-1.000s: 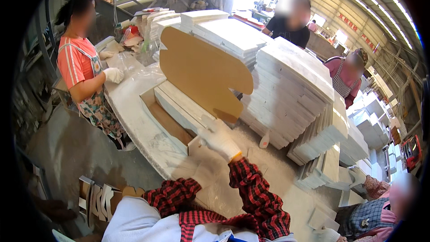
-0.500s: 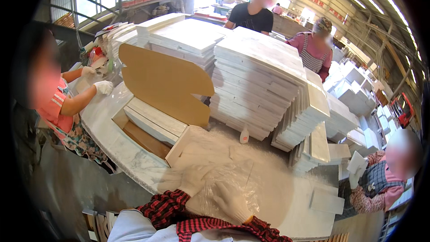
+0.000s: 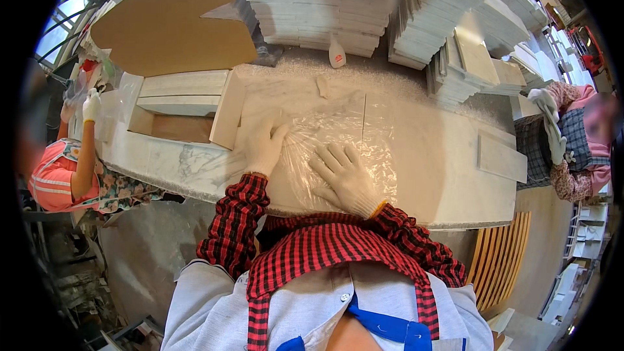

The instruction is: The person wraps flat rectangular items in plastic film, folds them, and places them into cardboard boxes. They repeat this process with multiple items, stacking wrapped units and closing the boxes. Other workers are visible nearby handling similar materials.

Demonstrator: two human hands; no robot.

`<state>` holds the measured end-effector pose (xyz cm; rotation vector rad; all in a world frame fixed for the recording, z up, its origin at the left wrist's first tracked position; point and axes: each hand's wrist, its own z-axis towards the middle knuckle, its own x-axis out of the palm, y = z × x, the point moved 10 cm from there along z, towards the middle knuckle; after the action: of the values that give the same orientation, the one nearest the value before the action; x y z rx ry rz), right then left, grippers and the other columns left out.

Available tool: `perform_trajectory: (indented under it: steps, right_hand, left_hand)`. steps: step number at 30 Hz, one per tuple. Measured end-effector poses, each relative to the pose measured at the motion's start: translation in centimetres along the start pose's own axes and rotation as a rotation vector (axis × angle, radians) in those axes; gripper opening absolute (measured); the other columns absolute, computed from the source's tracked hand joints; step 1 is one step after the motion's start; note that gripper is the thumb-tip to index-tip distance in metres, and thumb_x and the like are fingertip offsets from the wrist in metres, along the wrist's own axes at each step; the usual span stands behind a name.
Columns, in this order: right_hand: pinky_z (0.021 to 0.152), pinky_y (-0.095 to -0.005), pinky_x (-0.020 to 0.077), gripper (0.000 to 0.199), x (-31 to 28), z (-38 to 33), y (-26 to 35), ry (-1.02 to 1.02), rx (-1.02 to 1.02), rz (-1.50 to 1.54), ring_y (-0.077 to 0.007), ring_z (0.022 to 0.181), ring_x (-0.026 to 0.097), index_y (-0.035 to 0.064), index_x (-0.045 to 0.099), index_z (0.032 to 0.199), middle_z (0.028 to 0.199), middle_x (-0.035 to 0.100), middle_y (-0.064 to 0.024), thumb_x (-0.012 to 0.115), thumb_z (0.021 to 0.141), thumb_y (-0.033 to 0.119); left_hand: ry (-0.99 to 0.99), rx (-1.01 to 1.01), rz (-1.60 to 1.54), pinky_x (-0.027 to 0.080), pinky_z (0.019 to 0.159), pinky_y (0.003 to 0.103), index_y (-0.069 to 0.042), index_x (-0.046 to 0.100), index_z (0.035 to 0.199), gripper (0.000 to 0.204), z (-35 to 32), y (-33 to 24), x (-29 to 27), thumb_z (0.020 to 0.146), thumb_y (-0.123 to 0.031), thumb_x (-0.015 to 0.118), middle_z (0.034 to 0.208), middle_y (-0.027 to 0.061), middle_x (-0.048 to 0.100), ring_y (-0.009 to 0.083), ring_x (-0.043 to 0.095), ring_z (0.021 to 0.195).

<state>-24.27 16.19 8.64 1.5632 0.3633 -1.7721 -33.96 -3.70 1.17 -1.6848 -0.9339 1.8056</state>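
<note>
Right hand (image 3: pixel 346 181) moved from box (image 3: pixel 224 114) onto film (image 3: pixel 378 149) | fingers splayed | left hand (image 3: pixel 262 147): grip unclear

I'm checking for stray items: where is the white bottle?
In the head view, the white bottle is upper centre, by the tall slab stack, beyond the right hand.

Box (image 3: pixel 224 116) left of apparent film (image 3: pixel 341 131), bottle (image 3: pixel 337 53) behind
</note>
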Motion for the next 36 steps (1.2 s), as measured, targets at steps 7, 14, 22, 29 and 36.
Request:
perform_trajectory:
  steps: [7, 14, 22, 29, 36]
  right_hand:
    - [0.120, -0.0575, 0.0326, 0.068, 0.5, -0.1, -0.2, 0.017, 0.015, 0.057, -0.0394, 0.145, 0.045, 0.0064, 0.059, 0.143, 0.155, 0.051, -0.0184, 0.073, 0.090, 0.045]
    - [0.121, -0.0586, 0.0311, 0.088, 0.9, 0.6, -0.4, 0.054, 0.044, 0.061, -0.0414, 0.146, 0.043, 0.0063, 0.058, 0.144, 0.157, 0.050, -0.0177, 0.076, 0.079, 0.063]
    - [0.119, -0.0603, 0.0291, 0.102, 1.2, 0.8, -0.1, 0.068, 0.044, 0.074, -0.0427, 0.145, 0.040, 0.0056, 0.057, 0.144, 0.156, 0.048, -0.0185, 0.084, 0.064, 0.064]
    - [0.123, -0.0620, 0.0248, 0.107, 2.7, 0.4, -0.3, 0.131, 0.026, 0.026, -0.0427, 0.151, 0.035, 0.0098, 0.051, 0.153, 0.161, 0.045, -0.0173, 0.085, 0.066, 0.063]
    - [0.122, -0.0627, 0.0255, 0.102, 2.1, 0.2, -0.3, 0.106, 0.031, 0.074, -0.0421, 0.151, 0.035, 0.0093, 0.054, 0.149, 0.160, 0.046, -0.0177, 0.084, 0.068, 0.064]
  left_hand:
    - [-0.021, -0.009, -0.072, 0.054, 0.093, 0.044, -0.006, 0.067, 0.137, 0.049, -0.1, -1.0, -0.5, 0.096, -0.033, 0.073, 0.115, 0.0165, 0.074, 0.0357, 0.069, 0.106]
    - [-0.135, 0.137, 0.192, 0.050, 0.101, 0.044, -0.004, 0.059, 0.145, 0.064, -6.6, -6.1, -5.5, 0.089, -0.025, 0.081, 0.128, 0.0153, 0.069, 0.0311, 0.065, 0.118]
    - [0.072, 0.150, 0.092, 0.050, 0.104, 0.046, -0.007, 0.073, 0.124, 0.054, -20.0, -5.7, -5.9, 0.077, -0.028, 0.090, 0.118, 0.0146, 0.072, 0.0350, 0.065, 0.116]
    - [0.227, 0.727, 0.520, 0.044, 0.108, 0.047, -0.027, 0.073, 0.128, 0.054, -17.8, -8.7, 1.1, 0.075, -0.017, 0.077, 0.114, -0.0007, 0.072, 0.0263, 0.064, 0.113]
    - [0.192, 0.679, 0.692, 0.049, 0.089, 0.043, -0.018, 0.067, 0.080, 0.005, -18.5, -0.6, -6.7, 0.077, -0.015, 0.065, 0.078, 0.0001, 0.055, 0.0233, 0.058, 0.082]
